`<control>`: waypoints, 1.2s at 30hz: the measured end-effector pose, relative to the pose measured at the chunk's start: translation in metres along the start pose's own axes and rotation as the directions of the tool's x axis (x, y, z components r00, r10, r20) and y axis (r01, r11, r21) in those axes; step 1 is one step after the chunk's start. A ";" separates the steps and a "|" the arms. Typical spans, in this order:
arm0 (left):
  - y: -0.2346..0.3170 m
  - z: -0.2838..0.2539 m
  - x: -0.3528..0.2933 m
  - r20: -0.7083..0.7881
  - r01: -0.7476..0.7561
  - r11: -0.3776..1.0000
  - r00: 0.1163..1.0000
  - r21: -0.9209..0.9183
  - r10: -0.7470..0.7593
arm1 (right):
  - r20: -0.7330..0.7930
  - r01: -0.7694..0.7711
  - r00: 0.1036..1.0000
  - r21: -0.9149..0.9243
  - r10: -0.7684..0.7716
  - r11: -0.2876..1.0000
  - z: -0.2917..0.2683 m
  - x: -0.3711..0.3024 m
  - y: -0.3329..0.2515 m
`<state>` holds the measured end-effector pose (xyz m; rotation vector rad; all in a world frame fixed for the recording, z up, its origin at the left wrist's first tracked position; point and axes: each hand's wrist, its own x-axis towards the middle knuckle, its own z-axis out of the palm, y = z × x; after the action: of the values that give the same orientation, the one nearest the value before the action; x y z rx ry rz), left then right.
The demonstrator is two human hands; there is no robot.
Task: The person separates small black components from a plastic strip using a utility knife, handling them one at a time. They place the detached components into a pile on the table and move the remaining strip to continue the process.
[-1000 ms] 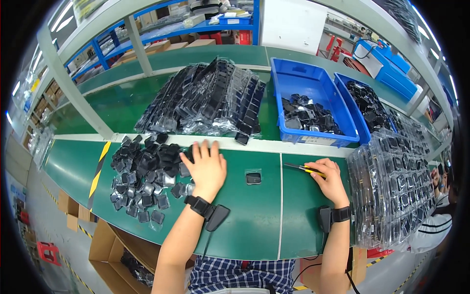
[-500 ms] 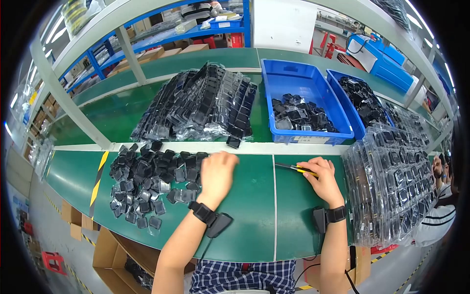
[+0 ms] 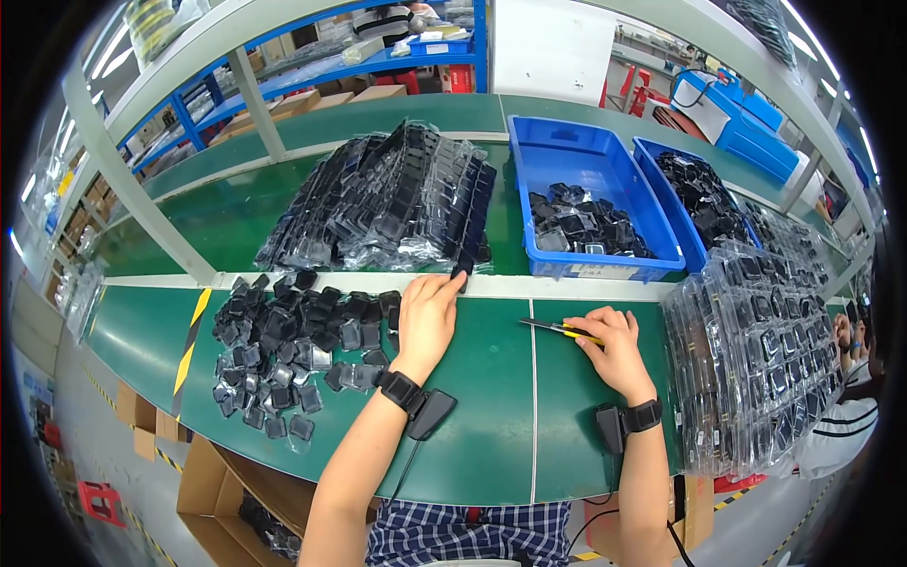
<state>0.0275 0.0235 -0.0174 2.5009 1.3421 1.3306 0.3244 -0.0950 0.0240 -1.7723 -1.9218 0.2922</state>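
My left hand (image 3: 427, 317) reaches over the white ledge, its fingers closed on the near end of a dark strip of square pouches (image 3: 470, 236). That strip lies along the right side of a heaped stack of similar clear-and-black strips (image 3: 378, 203). In my right hand (image 3: 612, 350) is a slim yellow-and-black utility knife (image 3: 574, 332), its thin dark blade pointing left above the green table. Left of my left hand, a loose pile of small black square pieces in clear wrap (image 3: 283, 331) is spread on the table. Both wrists wear black bands with small boxes.
Two blue bins (image 3: 595, 175) with black pieces stand at the back right. A tall stack of clear plastic trays (image 3: 756, 369) fills the table's right side. A grey post (image 3: 142, 184) rises at left. An open cardboard box (image 3: 213, 501) sits below. Another person's hand (image 3: 843, 331) shows far right.
My left hand has moved slightly forward and right, and its fingers have taken hold of the strip's near end. My right hand, with the knife, has shifted slightly left.
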 end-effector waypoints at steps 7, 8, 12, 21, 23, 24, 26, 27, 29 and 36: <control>0.034 -0.039 -0.019 0.132 -0.188 0.978 0.971 -0.087 0.198 | -0.050 0.084 0.995 0.028 -0.083 0.996 0.012 0.002 -0.014; 0.039 -0.044 -0.023 0.150 -0.262 0.962 0.951 -0.074 0.271 | -0.063 0.114 0.992 0.033 -0.111 0.993 0.015 0.001 -0.018; 0.050 -0.054 -0.037 0.168 -0.271 0.956 0.943 -0.112 0.287 | -0.134 0.224 0.966 0.006 -0.221 0.975 0.023 0.002 -0.035; 0.052 -0.049 -0.041 0.235 -0.210 0.948 0.935 -0.240 0.267 | -0.049 0.312 0.950 0.085 -0.308 0.946 0.031 0.002 -0.039; 0.050 -0.049 -0.036 0.276 -0.210 0.967 0.930 -0.142 0.242 | -0.030 0.319 0.948 0.077 -0.317 0.945 0.031 0.003 -0.039; 0.049 -0.050 -0.033 0.296 -0.211 0.973 0.928 -0.091 0.229 | -0.021 0.323 0.946 0.073 -0.322 0.944 0.031 0.003 -0.039; 0.048 -0.051 -0.023 0.303 -0.166 0.973 0.930 -0.158 0.208 | -0.013 0.318 0.948 0.058 -0.318 0.946 0.031 0.003 -0.037; 0.049 -0.052 -0.017 0.310 -0.123 0.968 0.932 -0.218 0.188 | -0.009 0.318 0.948 0.043 -0.318 0.947 0.031 0.002 -0.036; 0.047 -0.049 -0.014 0.321 -0.075 0.957 0.932 -0.279 0.166 | -0.002 0.315 0.949 0.030 -0.315 0.949 0.031 0.001 -0.036; 0.035 -0.029 -0.015 0.351 0.105 0.928 0.936 -0.358 0.030 | 0.059 0.271 0.960 0.074 -0.275 0.960 0.028 0.002 -0.037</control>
<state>0.0272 -0.0198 0.0042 2.2923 0.9532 0.9553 0.2782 -0.0930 0.0186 -1.4491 -2.1498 0.3163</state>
